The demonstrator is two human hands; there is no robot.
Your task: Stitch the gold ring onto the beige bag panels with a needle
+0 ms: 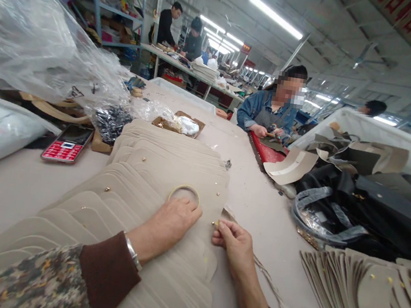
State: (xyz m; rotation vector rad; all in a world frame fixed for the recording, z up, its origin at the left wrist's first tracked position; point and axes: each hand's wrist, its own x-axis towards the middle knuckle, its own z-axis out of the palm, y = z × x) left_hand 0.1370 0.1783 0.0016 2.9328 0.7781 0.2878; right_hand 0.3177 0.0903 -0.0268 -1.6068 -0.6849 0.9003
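Several beige flat pieces [142,216] lie fanned in an overlapping stack on the table, a few with small gold studs. Over this stack my left hand [166,225] is closed on the near side of a thin yellow-rimmed ring that looks like a roll of tape [186,187]. At the stack's right edge, my right hand [233,240] pinches a tiny yellow bit, beside a gold stud [213,223]. That bit is mostly hidden by the fingertips. A narrow beige strip [279,301] trails across the table under my right wrist.
More studded beige pieces [373,297] stand fanned at right, below black bags [371,204] and a white bin [379,128] of scraps. A red phone [67,144] and plastic bags [48,43] lie left. Across the table, a person in denim [249,109] works at a red board [267,153].
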